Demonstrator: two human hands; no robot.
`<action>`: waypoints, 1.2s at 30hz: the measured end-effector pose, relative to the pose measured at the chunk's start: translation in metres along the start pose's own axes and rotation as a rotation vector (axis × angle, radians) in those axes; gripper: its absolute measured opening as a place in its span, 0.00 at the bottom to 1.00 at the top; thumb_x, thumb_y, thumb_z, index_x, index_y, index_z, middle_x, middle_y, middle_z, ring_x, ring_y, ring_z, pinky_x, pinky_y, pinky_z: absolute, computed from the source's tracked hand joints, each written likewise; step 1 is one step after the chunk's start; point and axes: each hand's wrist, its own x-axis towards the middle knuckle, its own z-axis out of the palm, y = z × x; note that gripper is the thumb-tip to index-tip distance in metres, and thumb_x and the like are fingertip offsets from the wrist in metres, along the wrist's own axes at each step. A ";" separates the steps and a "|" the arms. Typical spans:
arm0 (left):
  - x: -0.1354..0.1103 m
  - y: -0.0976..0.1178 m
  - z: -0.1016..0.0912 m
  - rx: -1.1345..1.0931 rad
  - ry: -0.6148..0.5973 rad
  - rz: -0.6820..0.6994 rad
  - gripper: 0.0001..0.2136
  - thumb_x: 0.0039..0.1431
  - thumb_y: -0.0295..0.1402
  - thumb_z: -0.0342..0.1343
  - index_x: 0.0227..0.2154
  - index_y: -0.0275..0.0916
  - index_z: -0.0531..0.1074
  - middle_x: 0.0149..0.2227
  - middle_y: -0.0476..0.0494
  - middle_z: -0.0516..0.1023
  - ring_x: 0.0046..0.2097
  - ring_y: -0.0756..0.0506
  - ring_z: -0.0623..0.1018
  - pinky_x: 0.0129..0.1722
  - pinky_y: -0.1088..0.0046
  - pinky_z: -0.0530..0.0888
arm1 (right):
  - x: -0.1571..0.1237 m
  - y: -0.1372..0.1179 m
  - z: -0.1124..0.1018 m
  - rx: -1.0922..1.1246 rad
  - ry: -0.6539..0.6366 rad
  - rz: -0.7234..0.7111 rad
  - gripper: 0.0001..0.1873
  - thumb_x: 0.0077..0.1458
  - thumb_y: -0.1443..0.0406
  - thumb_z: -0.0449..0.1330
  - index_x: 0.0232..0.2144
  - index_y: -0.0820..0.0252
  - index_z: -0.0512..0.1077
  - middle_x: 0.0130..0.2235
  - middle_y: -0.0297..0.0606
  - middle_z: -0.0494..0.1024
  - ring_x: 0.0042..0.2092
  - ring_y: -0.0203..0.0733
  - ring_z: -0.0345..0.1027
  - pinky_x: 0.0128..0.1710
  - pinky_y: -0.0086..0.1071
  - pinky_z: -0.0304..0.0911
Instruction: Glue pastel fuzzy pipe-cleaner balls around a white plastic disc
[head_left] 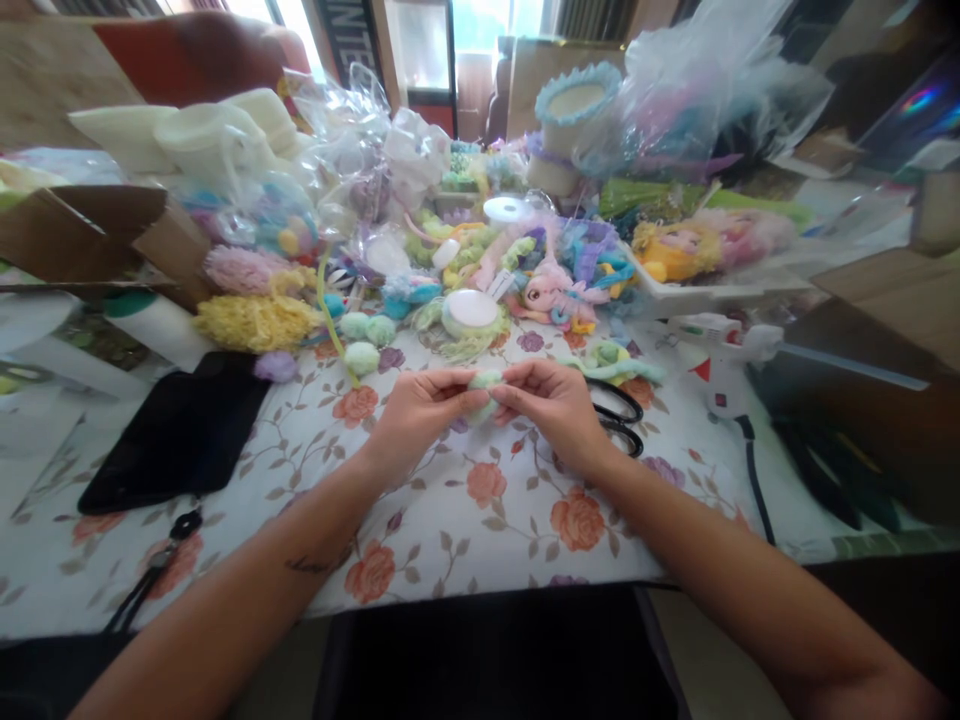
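A: While both hands sit over the flowered tablecloth (480,510), what's between them?

B: A pale green pompom (484,385). Left hand (416,410) pinches it from its side with fingertips drawn together; right hand (551,400) does the same from the other side. Fingertips nearly meet on it. It's held just above the cloth, centre of the table, near the front edge.

A: Anything close by?

B: Black scissors (619,420) lie flat just beside the right hand, partly hidden behind it. A white glue gun (716,365) lies further right, its black cord running toward the table edge. A black phone (176,430) lies face down well left of the left hand, with a lanyard off its near corner.

A: Behind the hands?

B: Three more green pompoms (365,340) are clustered near a yellow yarn tuft (255,322). A white ribbon spool (470,312) sits behind the held pompom. A pink-haired doll (544,292) lies right of the spool. Cardboard box (97,235) at far left. The rest is piled bags and yarn, too blurred to itemise.
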 end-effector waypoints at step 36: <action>0.003 0.001 0.002 -0.257 -0.021 -0.084 0.21 0.53 0.51 0.60 0.25 0.35 0.81 0.23 0.44 0.77 0.26 0.49 0.72 0.30 0.72 0.70 | 0.000 0.006 -0.002 -0.153 -0.056 -0.074 0.16 0.44 0.56 0.72 0.27 0.60 0.73 0.23 0.31 0.76 0.24 0.37 0.74 0.25 0.30 0.71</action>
